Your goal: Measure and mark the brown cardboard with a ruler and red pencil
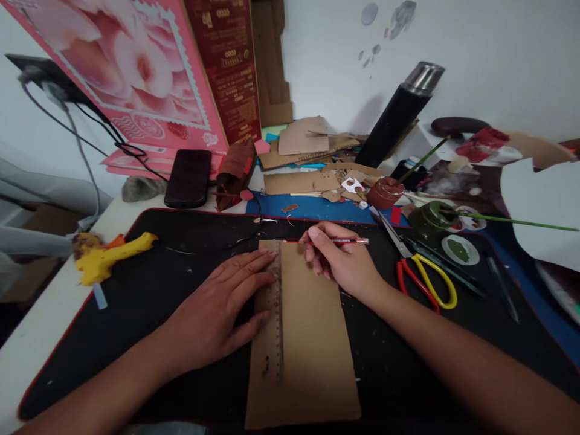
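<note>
A rectangular piece of brown cardboard (315, 356) lies lengthwise in front of me. Along its left side rests a clear ruler (272, 344), in line with the long edge. My left hand (222, 302) lies over the ruler, fingers stretched out, with the fingertips pressing on it. Between the thumb and fingers of my right hand (338, 254), a red and black pencil (351, 241) is pinched nearly level over the cardboard's far end. Its tip points left, toward the ruler's far end. Whether the tip touches the cardboard, I cannot tell.
On the black mat (181, 386), a yellow glue gun (113, 254) lies left; scissors (421, 272) and pens lie right. Behind are a phone (188, 178), cardboard scraps (294, 182), a leaning black flask (394, 121), a red paint jar (385, 193) and a green one (430, 220).
</note>
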A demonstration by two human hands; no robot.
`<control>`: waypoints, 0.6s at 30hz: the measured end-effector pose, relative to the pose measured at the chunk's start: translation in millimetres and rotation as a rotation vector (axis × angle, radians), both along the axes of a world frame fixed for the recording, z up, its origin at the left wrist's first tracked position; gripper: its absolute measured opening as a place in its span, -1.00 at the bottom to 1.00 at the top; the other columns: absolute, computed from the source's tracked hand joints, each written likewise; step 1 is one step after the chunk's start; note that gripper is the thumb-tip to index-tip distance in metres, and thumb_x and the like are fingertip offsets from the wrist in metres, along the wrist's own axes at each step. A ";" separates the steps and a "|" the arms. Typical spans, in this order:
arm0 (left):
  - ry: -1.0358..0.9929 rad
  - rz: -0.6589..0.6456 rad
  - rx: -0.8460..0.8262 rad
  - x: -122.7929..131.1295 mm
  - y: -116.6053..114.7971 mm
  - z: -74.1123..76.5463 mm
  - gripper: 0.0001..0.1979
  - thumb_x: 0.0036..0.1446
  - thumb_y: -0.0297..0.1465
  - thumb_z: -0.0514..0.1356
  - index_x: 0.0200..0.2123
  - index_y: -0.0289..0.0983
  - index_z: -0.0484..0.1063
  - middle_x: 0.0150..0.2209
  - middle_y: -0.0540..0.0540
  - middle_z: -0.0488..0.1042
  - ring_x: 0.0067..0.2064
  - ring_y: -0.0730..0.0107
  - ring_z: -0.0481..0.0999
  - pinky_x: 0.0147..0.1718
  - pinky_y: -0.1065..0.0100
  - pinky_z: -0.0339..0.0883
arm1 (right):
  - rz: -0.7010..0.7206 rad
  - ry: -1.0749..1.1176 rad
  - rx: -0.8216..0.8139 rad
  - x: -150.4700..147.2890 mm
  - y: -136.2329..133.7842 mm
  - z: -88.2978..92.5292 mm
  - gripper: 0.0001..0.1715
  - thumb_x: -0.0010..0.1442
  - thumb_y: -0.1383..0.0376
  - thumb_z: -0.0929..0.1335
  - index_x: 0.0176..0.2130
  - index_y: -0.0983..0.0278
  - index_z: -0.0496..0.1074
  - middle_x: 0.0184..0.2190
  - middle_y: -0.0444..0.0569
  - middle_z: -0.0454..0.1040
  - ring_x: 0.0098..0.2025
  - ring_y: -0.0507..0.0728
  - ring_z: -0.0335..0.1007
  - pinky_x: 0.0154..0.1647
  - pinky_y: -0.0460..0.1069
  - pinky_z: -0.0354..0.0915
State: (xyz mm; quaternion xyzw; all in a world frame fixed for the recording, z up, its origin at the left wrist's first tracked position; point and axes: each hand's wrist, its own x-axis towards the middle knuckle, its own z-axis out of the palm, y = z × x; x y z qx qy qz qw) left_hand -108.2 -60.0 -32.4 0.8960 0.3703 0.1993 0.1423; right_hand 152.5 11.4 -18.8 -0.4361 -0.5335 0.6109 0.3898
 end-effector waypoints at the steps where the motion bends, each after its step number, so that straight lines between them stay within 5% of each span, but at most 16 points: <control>1: -0.001 0.001 0.000 0.1 -0.2 -0.2 -0.66 0.49 -0.27 0.16 0.23 -0.23 0.36 0.47 -0.26 0.30 0.50 0.08 0.25 0.44 -0.03 0.24 | 0.005 0.001 0.009 -0.2 -0.3 -0.4 -0.52 0.40 -0.11 0.43 -0.23 0.25 0.54 -0.46 -0.15 0.51 -0.60 -0.05 0.35 -0.70 -0.13 0.10; 18: -0.014 0.007 -0.018 0.2 0.9 -0.5 -0.64 0.47 -0.27 0.18 0.24 -0.22 0.37 0.47 -0.26 0.31 0.50 0.04 0.27 0.43 -0.03 0.24 | 0.010 -0.048 0.023 -1.5 -1.4 -1.9 -0.58 0.45 -0.04 0.40 -0.23 0.24 0.54 -0.42 -0.13 0.53 -0.58 -0.05 0.36 -0.68 -0.10 0.10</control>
